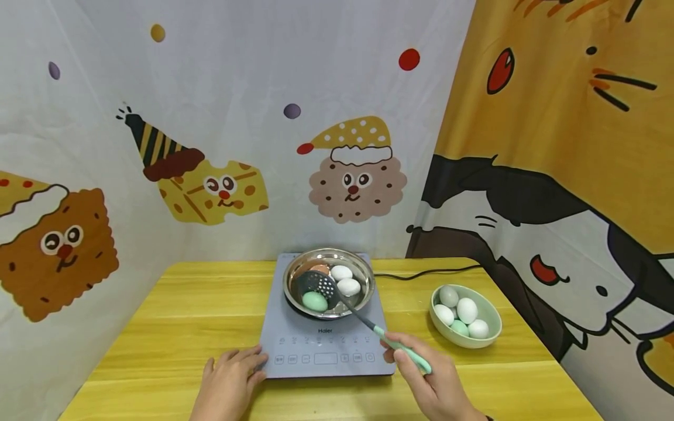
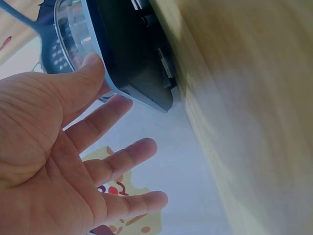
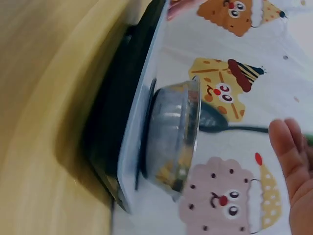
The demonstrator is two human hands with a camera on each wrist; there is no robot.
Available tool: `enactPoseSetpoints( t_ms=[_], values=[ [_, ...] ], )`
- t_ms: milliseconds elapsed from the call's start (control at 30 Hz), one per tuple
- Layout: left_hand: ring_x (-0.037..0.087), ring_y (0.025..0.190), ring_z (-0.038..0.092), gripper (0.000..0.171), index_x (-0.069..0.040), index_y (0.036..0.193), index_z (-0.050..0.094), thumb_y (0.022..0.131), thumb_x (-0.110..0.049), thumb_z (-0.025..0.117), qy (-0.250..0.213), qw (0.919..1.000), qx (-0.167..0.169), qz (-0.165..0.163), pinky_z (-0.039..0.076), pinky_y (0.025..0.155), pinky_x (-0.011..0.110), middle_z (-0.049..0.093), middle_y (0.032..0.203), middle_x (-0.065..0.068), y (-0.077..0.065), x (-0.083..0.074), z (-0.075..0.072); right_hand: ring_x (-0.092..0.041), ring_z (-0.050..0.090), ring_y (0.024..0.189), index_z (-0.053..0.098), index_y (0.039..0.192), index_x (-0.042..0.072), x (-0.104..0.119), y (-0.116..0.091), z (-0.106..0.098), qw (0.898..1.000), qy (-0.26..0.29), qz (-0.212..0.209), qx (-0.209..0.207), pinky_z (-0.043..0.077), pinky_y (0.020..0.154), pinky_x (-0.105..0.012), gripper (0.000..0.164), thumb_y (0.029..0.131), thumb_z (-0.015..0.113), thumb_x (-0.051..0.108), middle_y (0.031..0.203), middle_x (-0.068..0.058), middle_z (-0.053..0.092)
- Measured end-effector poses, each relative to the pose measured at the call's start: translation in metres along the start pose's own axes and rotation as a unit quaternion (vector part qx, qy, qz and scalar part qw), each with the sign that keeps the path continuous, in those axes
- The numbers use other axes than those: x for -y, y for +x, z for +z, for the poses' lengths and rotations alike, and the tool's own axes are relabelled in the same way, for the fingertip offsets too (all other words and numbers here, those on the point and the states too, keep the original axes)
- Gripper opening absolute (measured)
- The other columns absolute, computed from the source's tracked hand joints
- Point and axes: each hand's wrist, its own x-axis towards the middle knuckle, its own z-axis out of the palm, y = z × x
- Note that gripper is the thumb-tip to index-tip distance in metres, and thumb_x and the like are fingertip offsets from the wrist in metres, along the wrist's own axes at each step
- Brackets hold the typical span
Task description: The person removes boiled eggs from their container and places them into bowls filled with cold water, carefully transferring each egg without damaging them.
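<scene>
My right hand [image 1: 429, 377] grips the mint-green handle of a black skimmer [image 1: 363, 318], its perforated head down in a steel pan [image 1: 291, 298]. Inside the pan, a green egg [image 1: 315, 302] lies against the skimmer head, with two white eggs [image 1: 348, 287] to its right and a brown egg [image 1: 319, 269] partly hidden behind. My left hand [image 1: 227, 380] rests at the left front corner of the grey induction cooker [image 1: 325, 345]. In the left wrist view its thumb and index finger [image 2: 115, 105] meet the cooker's edge while the other fingers are spread straight.
A pale green bowl [image 1: 487, 333] holding several white and green eggs stands on the wooden table [image 1: 174, 327], right of the cooker. A black cord [image 1: 421, 275] runs rightward from behind the pan. Cartoon-printed curtains [image 1: 226, 88] hang along the back and sides.
</scene>
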Motion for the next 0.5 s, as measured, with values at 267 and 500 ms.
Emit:
enactPoseSetpoints(
  t_ms=[267, 500],
  values=[
    [0.045, 0.128, 0.065, 0.031, -0.023, 0.121, 0.081, 0.090, -0.026, 0.085, 0.004, 1.0000, 0.006, -0.002, 0.036, 0.103, 0.090, 0.075, 0.139, 0.002, 0.001, 0.001, 0.002, -0.020, 0.079, 0.084, 0.063, 0.130, -0.002, -0.007, 0.014, 0.000, 0.896, 0.226, 0.354, -0.144, 0.068, 0.079, -0.037, 0.039, 0.118, 0.043, 0.029, 0.103, -0.014, 0.081],
    [0.045, 0.128, 0.065, 0.032, -0.022, 0.122, 0.081, 0.090, -0.026, 0.085, 0.000, 1.0000, 0.008, -0.004, 0.035, 0.104, 0.090, 0.074, 0.140, 0.001, 0.001, 0.001, 0.000, -0.018, 0.078, 0.088, 0.069, 0.122, 0.012, -0.012, 0.012, -0.007, 0.849, 0.296, 0.400, -0.181, 0.068, 0.082, -0.035, 0.038, 0.118, 0.040, 0.037, 0.100, -0.009, 0.082]
  ],
)
